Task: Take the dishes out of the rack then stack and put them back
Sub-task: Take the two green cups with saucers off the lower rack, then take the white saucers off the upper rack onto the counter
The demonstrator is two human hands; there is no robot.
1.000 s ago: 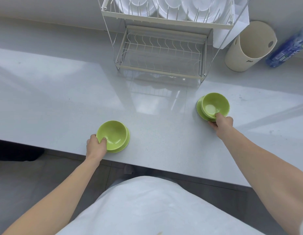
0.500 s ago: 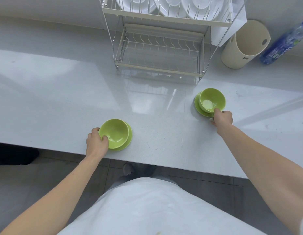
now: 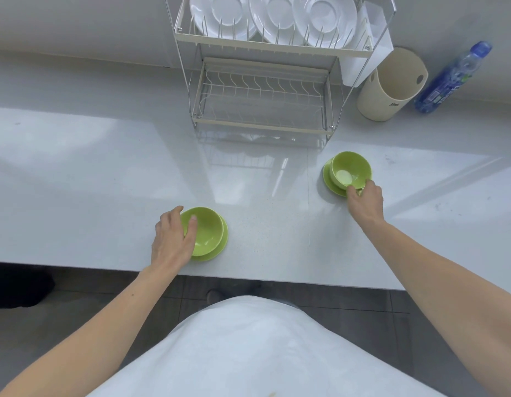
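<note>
Two green bowls stand on green saucers on the white counter (image 3: 91, 173). The left bowl (image 3: 207, 230) sits on its saucer (image 3: 221, 247) near the front edge; my left hand (image 3: 172, 239) grips its left rim, thumb inside. The right bowl (image 3: 353, 169) rests on its saucer (image 3: 330, 181) further back; my right hand (image 3: 364, 200) pinches its near rim. The wire dish rack (image 3: 260, 124) stands at the back, its lower tier bare. Three white plates (image 3: 272, 15) stand upright in the upper tier.
A beige cylindrical holder (image 3: 391, 85) stands right of the rack, with a blue water bottle (image 3: 451, 78) lying beside it. A white cutlery caddy (image 3: 365, 50) hangs on the rack's right side. The counter's front edge runs just below the left saucer.
My left hand has shifted up over the left bowl's rim, thumb now inside. My right hand stays on the right bowl's rim. The camera view has tilted slightly.
</note>
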